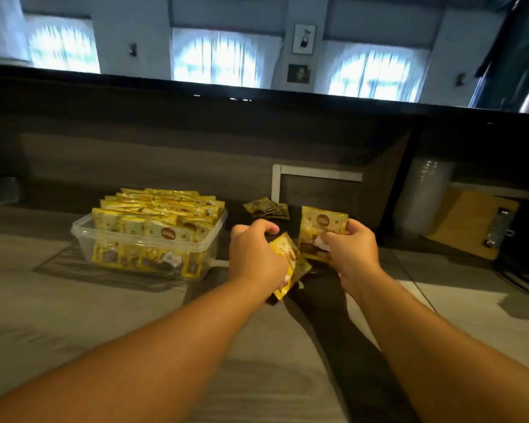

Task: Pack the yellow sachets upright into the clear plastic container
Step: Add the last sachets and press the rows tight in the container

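Caught mid-gather, with both hands over the wood-grain counter, just to the right of the clear plastic container. Left hand curled over a small bunch of yellow sachets, fingers wrapped round them and the packets tilted, lower ends down near the counter. Right hand pinched on another yellow sachet, held nearly upright with its printed face toward the camera, thumb and fingertips closed on its right edge and lower half. Container already close to full: rows of sachets stood on edge, tops rising above the rim, only the near right corner seeming to offer room. A few loose sachets left lying flat farther back, against the dark panel behind. A clipboard and a stack of clear cups well off to the right, no part of the job. Judged as the late collecting stage, before the next insertion. Next move likely to call for squaring the held packets together into one upright set, carrying them left over the rim, and sliding them down edge-first into the remaining gap without toppling the standing rows.
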Demonstrator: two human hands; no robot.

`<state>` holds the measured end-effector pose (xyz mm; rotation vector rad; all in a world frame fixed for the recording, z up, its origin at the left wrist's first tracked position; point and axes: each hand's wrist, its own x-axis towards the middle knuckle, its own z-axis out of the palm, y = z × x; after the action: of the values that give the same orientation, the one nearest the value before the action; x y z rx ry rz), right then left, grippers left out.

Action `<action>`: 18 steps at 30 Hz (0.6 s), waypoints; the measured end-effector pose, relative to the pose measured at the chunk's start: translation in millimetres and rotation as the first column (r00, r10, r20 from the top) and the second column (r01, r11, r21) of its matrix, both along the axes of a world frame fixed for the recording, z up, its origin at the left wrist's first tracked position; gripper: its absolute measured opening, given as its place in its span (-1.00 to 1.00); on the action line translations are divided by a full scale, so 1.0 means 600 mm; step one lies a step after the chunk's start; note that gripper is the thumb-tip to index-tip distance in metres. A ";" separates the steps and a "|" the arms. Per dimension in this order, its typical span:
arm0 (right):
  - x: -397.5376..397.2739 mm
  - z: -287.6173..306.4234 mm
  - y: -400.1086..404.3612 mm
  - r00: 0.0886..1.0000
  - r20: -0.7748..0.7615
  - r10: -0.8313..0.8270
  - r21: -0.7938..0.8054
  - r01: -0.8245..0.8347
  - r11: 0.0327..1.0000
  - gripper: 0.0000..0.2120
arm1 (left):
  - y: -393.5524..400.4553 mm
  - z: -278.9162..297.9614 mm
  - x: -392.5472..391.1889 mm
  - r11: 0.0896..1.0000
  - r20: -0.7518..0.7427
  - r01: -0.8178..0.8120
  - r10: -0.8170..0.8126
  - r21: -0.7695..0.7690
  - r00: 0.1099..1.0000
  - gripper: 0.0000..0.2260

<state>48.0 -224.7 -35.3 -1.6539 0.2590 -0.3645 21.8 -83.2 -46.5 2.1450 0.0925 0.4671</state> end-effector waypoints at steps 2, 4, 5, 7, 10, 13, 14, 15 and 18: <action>-0.027 0.006 0.001 0.999 0.008 0.033 0.090 -0.034 0.995 -0.76 | 0.011 -0.009 -0.014 0.979 -0.080 -0.019 0.003 -0.204 0.997 -0.51; -0.046 -0.002 -0.001 0.999 0.016 0.041 0.128 -0.043 0.991 -0.79 | 0.020 -0.024 -0.025 0.881 -0.115 -0.011 -0.050 -0.474 0.992 -0.56; -0.055 -0.005 -0.004 0.999 0.029 0.028 0.170 -0.033 0.985 -0.79 | 0.025 -0.029 -0.030 0.822 -0.120 -0.009 -0.072 -0.569 0.990 -0.60; -0.067 -0.004 -0.015 0.997 0.072 -0.017 0.279 -0.004 0.960 -0.77 | 0.037 -0.027 -0.035 0.716 -0.111 -0.010 -0.094 -0.698 0.989 -0.66; -0.077 0.012 -0.036 0.988 0.157 0.006 0.312 -0.055 0.948 -0.79 | 0.052 -0.015 -0.027 0.655 -0.029 0.021 -0.064 -0.755 0.998 -0.65; -0.080 0.011 -0.032 0.977 0.183 0.110 0.306 -0.162 0.938 -0.67 | 0.049 -0.011 -0.021 0.690 0.007 0.079 -0.107 -0.720 0.994 -0.65; -0.081 0.009 -0.026 0.973 0.189 0.130 0.305 -0.185 0.934 -0.59 | 0.045 -0.011 -0.021 0.695 0.011 0.094 -0.123 -0.713 0.992 -0.65; -0.081 0.006 -0.020 0.969 0.199 0.147 0.300 -0.203 0.932 -0.52 | 0.042 -0.012 -0.021 0.696 0.016 0.105 -0.134 -0.710 0.991 -0.66; -0.084 0.003 -0.007 0.959 0.226 0.170 0.281 -0.231 0.932 -0.48 | 0.034 -0.009 -0.025 0.693 0.035 0.138 -0.161 -0.708 0.986 -0.75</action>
<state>-2.3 -228.8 -33.4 -1.3137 -0.0077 -0.3135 6.7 -62.9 -51.7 1.3709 0.0943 0.2388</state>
